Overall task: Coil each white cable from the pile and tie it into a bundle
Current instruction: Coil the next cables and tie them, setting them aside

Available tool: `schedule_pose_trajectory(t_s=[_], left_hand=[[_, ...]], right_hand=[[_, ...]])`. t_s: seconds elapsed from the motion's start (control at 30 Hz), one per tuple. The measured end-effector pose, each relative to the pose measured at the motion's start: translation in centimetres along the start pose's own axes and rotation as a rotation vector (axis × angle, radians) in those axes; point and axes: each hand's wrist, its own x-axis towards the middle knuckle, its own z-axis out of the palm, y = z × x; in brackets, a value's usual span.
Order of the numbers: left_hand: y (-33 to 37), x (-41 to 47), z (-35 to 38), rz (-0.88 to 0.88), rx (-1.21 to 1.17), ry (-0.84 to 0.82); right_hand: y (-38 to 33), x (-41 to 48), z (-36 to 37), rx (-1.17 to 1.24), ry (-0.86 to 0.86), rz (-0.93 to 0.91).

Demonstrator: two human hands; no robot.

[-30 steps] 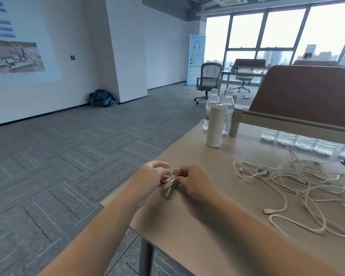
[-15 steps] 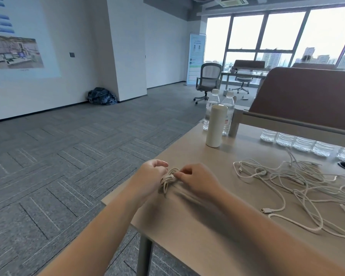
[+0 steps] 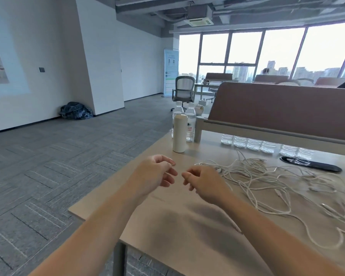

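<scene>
Entry 1, left hand [image 3: 156, 173]: hovering above the table [image 3: 187, 232] near its nine o'clock edge, fingers loosely curled, gripping nothing

Entry 2, right hand [image 3: 205, 184]: hanging just at three o'clock of the left hand, apart from it, fingers likewise slack and curled, holding nothing; both hands are sitting close together, likely because coiling is two-handed work

Entry 3, cable pile [image 3: 267, 182]: sprawling loose and tangled at three o'clock of the right hand, its nearest strand lying just beside the knuckles; contact cannot be told

Entry 4, white flask [image 3: 179, 133]: standing upright at twelve o'clock, two water bottles [image 3: 190, 124] just behind it, well apart from the working space

Entry 5, status: no tied bundle is showing; judging by this, the right hand is being readied to pick a fresh strand
</scene>
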Motion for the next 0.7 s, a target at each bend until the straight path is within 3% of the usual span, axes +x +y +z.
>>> schedule_pose_trajectory(t_s=[0.23, 0.43, 0.7], left_hand=[[2.4, -1.1, 10.9, 0.088, 0.076, -0.188], [3.5, -0.7, 18.2, 0.063, 0.022, -0.306], [2.9, 1.9, 23.9, 0.082, 0.177, -0.32]], right_hand=[[5.0, -6.5, -10.0, -0.131, 0.174, 0.039], [11.1, -9.5, -16.6, -0.271, 0.247, 0.219], [15.1, -9.7, -17.9, -0.393, -0.007, 0.377]])
